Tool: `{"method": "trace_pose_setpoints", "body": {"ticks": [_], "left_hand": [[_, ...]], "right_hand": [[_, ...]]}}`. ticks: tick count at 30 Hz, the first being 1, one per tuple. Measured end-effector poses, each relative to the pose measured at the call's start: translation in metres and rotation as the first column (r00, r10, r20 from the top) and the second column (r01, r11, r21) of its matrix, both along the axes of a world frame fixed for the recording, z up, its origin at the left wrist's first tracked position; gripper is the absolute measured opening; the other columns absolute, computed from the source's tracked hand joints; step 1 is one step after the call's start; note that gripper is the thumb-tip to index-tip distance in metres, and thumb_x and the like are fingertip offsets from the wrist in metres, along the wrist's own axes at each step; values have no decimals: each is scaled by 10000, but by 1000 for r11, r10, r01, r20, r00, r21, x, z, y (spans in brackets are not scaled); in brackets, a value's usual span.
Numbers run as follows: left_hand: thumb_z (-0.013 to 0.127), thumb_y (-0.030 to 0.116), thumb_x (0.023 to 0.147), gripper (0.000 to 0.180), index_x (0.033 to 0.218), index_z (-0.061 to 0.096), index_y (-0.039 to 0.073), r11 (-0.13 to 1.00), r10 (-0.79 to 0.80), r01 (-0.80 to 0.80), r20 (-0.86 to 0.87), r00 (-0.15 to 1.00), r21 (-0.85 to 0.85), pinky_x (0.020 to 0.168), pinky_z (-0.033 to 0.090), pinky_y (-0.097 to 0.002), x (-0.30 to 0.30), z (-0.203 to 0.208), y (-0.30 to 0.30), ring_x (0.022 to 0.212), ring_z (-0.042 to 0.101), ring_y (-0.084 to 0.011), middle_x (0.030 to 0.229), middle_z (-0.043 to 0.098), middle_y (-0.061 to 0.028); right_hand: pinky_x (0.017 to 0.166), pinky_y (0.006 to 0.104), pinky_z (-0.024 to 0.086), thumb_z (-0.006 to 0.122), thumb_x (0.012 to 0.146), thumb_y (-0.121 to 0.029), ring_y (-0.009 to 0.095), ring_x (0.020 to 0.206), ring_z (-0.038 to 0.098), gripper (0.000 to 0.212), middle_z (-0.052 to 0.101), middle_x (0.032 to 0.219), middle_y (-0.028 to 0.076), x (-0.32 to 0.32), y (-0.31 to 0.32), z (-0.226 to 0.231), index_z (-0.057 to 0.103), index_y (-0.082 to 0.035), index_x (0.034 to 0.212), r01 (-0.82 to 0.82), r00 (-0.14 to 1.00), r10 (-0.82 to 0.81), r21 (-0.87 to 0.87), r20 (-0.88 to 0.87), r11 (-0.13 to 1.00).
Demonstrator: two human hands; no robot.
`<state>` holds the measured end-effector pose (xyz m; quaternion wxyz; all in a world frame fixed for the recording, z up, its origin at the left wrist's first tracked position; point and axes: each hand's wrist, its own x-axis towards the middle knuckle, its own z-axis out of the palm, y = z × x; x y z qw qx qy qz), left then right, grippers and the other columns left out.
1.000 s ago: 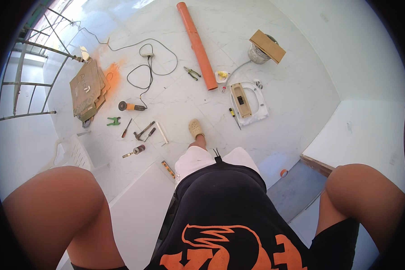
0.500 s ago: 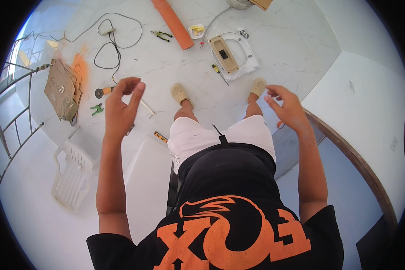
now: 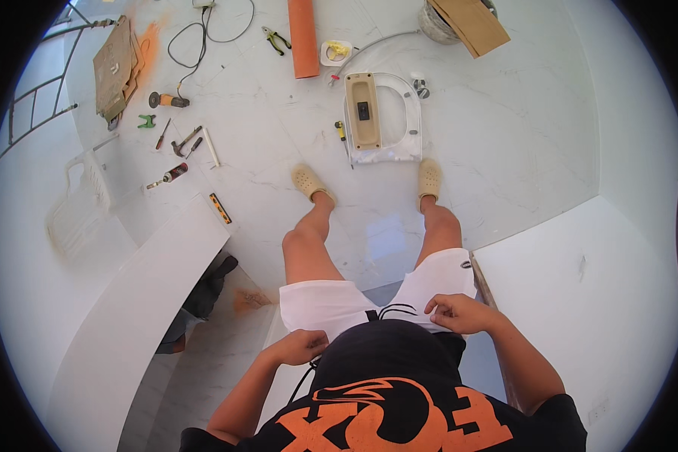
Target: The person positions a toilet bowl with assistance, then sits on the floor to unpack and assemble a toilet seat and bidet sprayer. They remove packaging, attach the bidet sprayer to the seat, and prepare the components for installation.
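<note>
Both of my hands are low in front of my waist. My left hand (image 3: 301,347) is beside the black shirt (image 3: 369,354), over the top of my white shorts (image 3: 313,301); its fingers bend inward and their tips are hard to make out. Just below it hangs a thin black cord (image 3: 303,383). My right hand (image 3: 459,313) hovers at or lightly touches the right side of the shorts, fingers loosely bent and apart, with nothing visible in them. A black drawstring (image 3: 396,307) lies on the shorts to its left.
Beyond my feet lie a white toilet seat (image 3: 410,98) with a beige panel (image 3: 364,124), an orange pipe (image 3: 303,45) and pliers (image 3: 276,41). Leftward are an angle grinder (image 3: 169,100), a hammer (image 3: 187,142), a spirit level (image 3: 220,208), flattened cardboard (image 3: 115,71) and a white chair (image 3: 79,203).
Both hands have dropped from a raised position ahead of me to my waist. My view has shifted, so more of my legs and the bucket at the far right show.
</note>
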<state>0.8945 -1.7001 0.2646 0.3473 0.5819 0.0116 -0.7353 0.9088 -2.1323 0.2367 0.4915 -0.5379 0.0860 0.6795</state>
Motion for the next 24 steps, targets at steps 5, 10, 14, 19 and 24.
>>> {"method": "trace_pose_setpoints", "body": {"ticks": [5,10,14,19,24], "left_hand": [[623,240,1055,234,1063,649,7,956,294,-295,60,954,4,801,521,-292,17,-180,-51,858,653,-116,923,704,-46],[662,335,993,348,1082,672,-1,938,12,-234,649,761,258,793,551,-375,117,-494,-79,862,702,-251,941,738,-140],[646,374,971,418,1149,655,-5,897,34,-369,797,603,242,886,544,-412,186,-644,-88,998,714,-322,1058,743,-184],[563,291,970,405,1209,637,-28,913,11,-350,845,535,210,926,534,-420,201,-709,-103,1054,700,-351,1131,726,-224],[527,145,971,340,1249,627,-23,810,488,-582,631,603,-70,891,542,-346,198,-711,-77,1012,705,-193,1035,716,-134]], "right_hand": [[787,403,559,725,919,-210,297,853,727,324,743,870,163,66,-15,-261,674,24,1137,62,906,58,-268,420,961],[906,455,559,760,889,-329,378,1055,686,618,685,1151,244,168,70,-511,540,21,1348,405,692,57,-454,719,794],[955,473,551,772,872,-347,395,1167,641,813,580,1332,278,194,123,-597,382,8,1491,520,641,73,-502,764,691],[978,482,527,728,906,-311,424,1190,628,794,581,1342,299,181,142,-659,349,26,1518,675,441,-11,-324,898,663],[1022,480,503,665,948,-223,452,1222,605,711,572,1371,310,158,123,-688,342,33,1528,711,239,-159,-61,958,701]]}}
